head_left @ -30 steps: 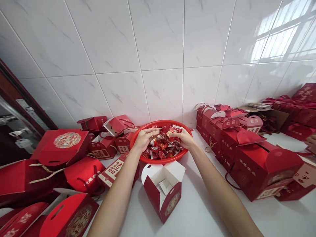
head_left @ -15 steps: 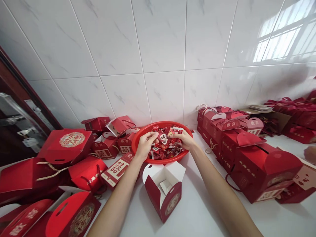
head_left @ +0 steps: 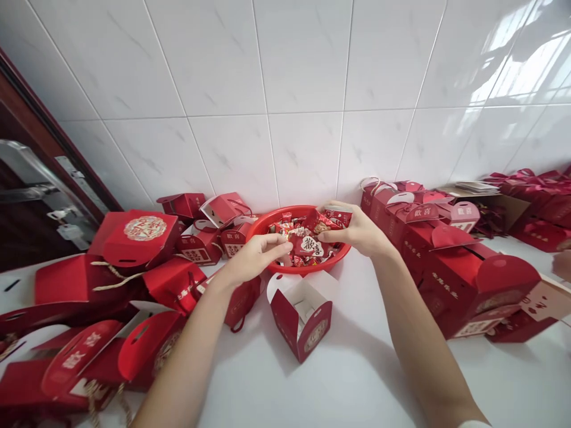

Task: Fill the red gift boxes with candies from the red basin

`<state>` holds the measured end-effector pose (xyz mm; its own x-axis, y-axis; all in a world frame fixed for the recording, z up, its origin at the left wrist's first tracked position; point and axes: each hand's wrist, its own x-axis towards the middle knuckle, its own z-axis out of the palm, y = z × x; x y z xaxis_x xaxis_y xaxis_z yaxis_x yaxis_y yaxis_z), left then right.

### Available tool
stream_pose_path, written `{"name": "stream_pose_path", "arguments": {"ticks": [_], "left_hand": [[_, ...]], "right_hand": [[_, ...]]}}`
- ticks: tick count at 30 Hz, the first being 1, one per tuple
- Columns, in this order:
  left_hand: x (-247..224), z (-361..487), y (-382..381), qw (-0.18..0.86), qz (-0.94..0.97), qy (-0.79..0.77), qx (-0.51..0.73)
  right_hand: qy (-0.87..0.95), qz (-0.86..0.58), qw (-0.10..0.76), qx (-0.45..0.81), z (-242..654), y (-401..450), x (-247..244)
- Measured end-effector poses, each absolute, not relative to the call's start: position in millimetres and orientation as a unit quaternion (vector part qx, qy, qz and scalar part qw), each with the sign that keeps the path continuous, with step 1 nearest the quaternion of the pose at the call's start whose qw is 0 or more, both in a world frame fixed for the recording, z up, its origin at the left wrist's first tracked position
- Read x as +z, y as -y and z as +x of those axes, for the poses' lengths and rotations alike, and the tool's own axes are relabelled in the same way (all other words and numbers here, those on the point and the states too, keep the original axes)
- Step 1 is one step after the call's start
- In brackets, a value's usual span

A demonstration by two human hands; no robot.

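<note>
Between my hands, over a red plastic basin point(head_left: 307, 270), is a red candy packet point(head_left: 311, 245) with a white patch and dark lettering. The fingers of my left hand point(head_left: 256, 255) are pinched at its left edge. My right hand point(head_left: 363, 232) is closed around red wrapped packets point(head_left: 338, 216) at the basin's right side, its thumb against the lettered packet's right edge. Many small wrapped candies point(head_left: 285, 226) lie in the basin below. In front of it stands a red gift box point(head_left: 300, 315), its top flaps spread and its white inside showing.
Red gift boxes point(head_left: 140, 235) crowd the left side, some with flaps up and rope handles. A row of closed red boxes point(head_left: 446, 276) runs along the right. Behind is a tiled wall point(head_left: 307, 148). Part of another person's hand point(head_left: 562, 264) shows at the right edge.
The view has shifted, so the boxes and basin appear higher. The lettered packet is raised and turned flatter between my hands. My right hand has turned over the basin's right rim.
</note>
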<state>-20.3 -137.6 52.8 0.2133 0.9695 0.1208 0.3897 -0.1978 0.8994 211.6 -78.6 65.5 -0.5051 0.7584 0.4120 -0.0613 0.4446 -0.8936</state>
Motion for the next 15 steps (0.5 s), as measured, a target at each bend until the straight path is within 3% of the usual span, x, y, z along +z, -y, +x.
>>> {"name": "stream_pose_path", "arguments": {"ticks": [5, 8, 15], "left_hand": [[62.6, -31.3, 160.1, 0.248, 0.735, -0.613, 0.148], [64.7, -30.3, 165.6, 0.257, 0.739, -0.618, 0.083], [73.3, -36.4, 170.6, 0.325, 0.746, -0.579, 0.033]], "right_hand": [[0.824, -0.267, 0.328, 0.377, 211.0, 101.2, 72.5], [0.850, -0.251, 0.261, 0.382, 202.5, 102.3, 66.1], [0.818, -0.240, 0.250, 0.459, 195.2, 104.1, 61.2]]}}
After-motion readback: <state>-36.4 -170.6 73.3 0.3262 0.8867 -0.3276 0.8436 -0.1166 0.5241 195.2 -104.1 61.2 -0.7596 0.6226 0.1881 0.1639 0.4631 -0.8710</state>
